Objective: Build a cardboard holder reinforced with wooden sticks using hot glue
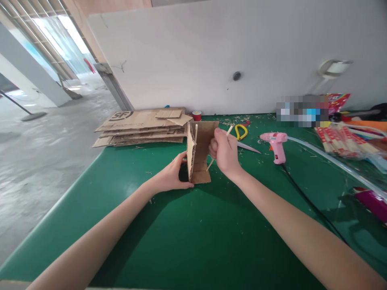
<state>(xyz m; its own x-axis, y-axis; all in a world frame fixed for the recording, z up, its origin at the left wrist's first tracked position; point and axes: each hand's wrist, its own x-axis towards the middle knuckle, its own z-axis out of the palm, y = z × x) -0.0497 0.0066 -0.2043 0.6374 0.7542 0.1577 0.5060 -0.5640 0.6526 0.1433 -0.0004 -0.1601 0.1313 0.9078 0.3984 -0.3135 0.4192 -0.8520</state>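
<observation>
A folded cardboard piece stands upright on the green table, with panels at an angle to each other. My left hand grips its left panel near the bottom, thumb at the lower front edge. In my right hand, closed in a fist, is a thin wooden stick; it slants, its top end showing above the fist and its lower end close to the bottom of the cardboard. Another short stick runs upright along the inner side of the left panel.
Stacked cardboard sheets lie at the back left beside a red spool. Behind my right hand are yellow-handled scissors. A pink glue gun with a black cord and packaged sticks lie right. A white wall rises behind.
</observation>
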